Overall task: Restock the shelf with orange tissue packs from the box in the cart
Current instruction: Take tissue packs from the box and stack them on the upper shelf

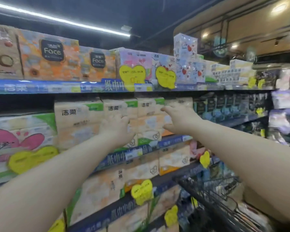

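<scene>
Left hand (117,126) gripping, right hand (176,118) pressing with fingers wide, orange-beige plastic-wrapped tissue pack (149,121); if unseated, risking tipping off blue-edged shelf (174,140)

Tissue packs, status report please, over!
Left hand and right hand on either side of one pack. Pack upright in its row on the shelf. Cart low right, nothing blocking.

We observed a tiered shelf (40,88) with blue label strips along its edges. Its top tier carried Face packs (52,59) and heart-printed packs (186,69). The middle tier carried upright orange tissue packs (77,121), just beside a butterfly-printed pack (18,143).
</scene>
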Action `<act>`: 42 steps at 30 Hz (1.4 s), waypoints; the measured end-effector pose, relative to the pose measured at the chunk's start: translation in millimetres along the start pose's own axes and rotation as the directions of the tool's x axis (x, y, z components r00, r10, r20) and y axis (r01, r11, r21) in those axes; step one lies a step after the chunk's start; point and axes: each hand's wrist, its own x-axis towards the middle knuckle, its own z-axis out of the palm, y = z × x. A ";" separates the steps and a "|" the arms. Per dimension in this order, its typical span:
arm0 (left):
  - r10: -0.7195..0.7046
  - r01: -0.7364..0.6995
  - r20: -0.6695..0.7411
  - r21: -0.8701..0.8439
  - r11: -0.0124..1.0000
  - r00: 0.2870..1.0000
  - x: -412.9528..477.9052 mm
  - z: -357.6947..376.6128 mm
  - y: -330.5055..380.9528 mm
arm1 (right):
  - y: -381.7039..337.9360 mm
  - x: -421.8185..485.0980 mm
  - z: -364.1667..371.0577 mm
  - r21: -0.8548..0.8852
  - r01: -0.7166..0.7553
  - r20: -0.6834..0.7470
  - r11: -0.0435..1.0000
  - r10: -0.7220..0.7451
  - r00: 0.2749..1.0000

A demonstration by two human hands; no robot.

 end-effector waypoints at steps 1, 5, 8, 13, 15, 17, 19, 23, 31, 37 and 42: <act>0.014 -0.013 0.020 -0.036 0.999 1.000 -3.4 7.1 23.3 | 20.0 -18.3 3.9 -0.005 -0.019 0.025 1.000 0.019 0.999; 0.100 -0.086 0.101 -0.133 0.987 0.990 -19.1 34.1 137.4 | 111.2 -101.5 9.5 -0.059 -0.128 0.122 0.990 0.135 0.983; 0.196 -0.171 0.151 -0.166 0.971 0.969 -37.4 47.7 228.7 | 176.5 -167.5 10.5 -0.086 -0.211 0.186 0.974 0.224 0.957; 0.325 -0.275 0.209 -0.235 0.932 0.922 -76.3 73.3 354.4 | 257.5 -263.7 21.8 -0.128 -0.305 0.297 0.944 0.330 0.896; 0.364 -0.304 0.234 -0.257 0.917 0.901 -84.3 84.7 390.9 | 281.4 -287.4 29.6 -0.146 -0.323 0.311 0.935 0.354 0.882; 0.400 -0.327 0.260 -0.281 0.902 0.879 -90.1 95.6 426.3 | 306.8 -308.7 40.9 -0.133 -0.357 0.328 0.925 0.381 0.864; 0.433 -0.352 0.298 -0.289 0.890 0.851 -93.4 109.8 455.3 | 328.7 -326.6 53.8 -0.117 -0.389 0.358 0.914 0.404 0.842; 0.482 -0.378 0.343 -0.327 0.866 0.806 -86.0 151.0 506.2 | 369.5 -345.6 85.6 -0.141 -0.420 0.407 0.896 0.440 0.801; 0.540 -0.352 0.423 -0.445 0.823 0.727 -40.5 243.9 603.7 | 470.7 -338.4 159.6 -0.174 -0.498 0.505 0.850 0.511 0.696; 0.523 -0.329 0.487 -0.430 0.841 0.699 0.9 302.8 635.4 | 530.2 -310.6 212.2 -0.163 -0.539 0.579 0.827 0.522 0.626; 0.483 -0.260 0.566 -0.431 0.864 0.668 17.6 344.2 655.3 | 574.2 -290.7 256.2 -0.117 -0.531 0.649 0.839 0.469 0.599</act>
